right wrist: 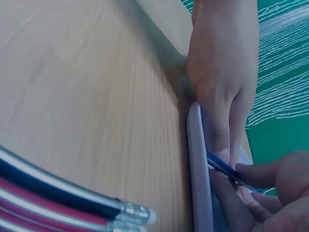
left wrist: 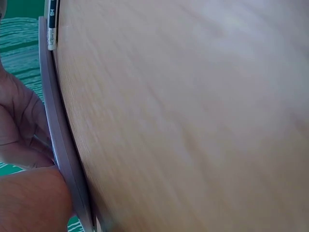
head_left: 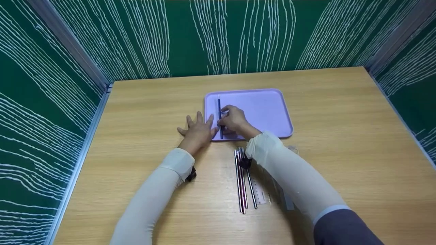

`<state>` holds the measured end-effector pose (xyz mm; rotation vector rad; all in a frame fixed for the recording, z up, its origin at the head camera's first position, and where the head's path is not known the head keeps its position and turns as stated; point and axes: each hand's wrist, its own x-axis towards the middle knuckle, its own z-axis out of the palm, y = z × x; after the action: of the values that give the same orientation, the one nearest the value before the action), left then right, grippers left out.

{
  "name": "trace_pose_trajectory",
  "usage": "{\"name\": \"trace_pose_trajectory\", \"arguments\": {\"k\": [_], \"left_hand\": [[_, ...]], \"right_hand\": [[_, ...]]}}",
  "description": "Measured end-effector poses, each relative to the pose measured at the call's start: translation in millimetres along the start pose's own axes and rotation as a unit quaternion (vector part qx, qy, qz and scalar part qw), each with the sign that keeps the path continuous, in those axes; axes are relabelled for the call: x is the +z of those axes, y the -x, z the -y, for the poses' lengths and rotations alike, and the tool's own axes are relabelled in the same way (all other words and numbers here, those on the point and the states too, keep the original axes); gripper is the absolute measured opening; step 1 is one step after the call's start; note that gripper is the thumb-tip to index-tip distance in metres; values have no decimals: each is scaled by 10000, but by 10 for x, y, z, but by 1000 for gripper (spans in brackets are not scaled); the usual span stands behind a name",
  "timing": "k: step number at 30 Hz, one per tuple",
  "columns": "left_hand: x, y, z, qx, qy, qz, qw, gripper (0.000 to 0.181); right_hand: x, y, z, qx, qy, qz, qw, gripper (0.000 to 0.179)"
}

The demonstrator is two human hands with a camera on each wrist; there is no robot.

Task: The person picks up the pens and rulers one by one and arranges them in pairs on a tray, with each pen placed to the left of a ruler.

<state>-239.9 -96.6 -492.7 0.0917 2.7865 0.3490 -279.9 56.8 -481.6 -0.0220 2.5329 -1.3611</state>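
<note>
A dark blue pencil point(head_left: 220, 117) lies lengthwise along the left side of the lilac tray point(head_left: 259, 102). My right hand point(head_left: 235, 119) pinches it between thumb and finger near its middle; the right wrist view shows these fingers curled at the pencil point(right wrist: 222, 165). With fingers spread, my left hand point(head_left: 198, 132) rests over the tray's left edge, its thumb close to the pencil's lower end. Several pencils point(head_left: 240, 183), dark and red, lie in a bunch on the table in front of the tray. White erasers point(right wrist: 140, 213) cap their tray-side ends.
A clear ruler point(head_left: 259, 193) lies beside the pencil bunch, partly under my right forearm. Another flat grey-blue strip point(head_left: 289, 201) shows below that sleeve. Green walls with white streaks point(head_left: 211, 37) border the wooden table point(head_left: 153, 102) at the back and sides.
</note>
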Motion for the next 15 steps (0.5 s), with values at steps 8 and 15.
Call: {"name": "trace_pose_trajectory", "arguments": {"k": [8,15], "left_hand": [[5,6,11,36,55,-60,10000,62],[17,9,11,10,154,-66,9999,62]], "right_hand": [[35,14,36,185,131,5,9997,49],[55,20,37,155,407,-53,9990,43]]}}
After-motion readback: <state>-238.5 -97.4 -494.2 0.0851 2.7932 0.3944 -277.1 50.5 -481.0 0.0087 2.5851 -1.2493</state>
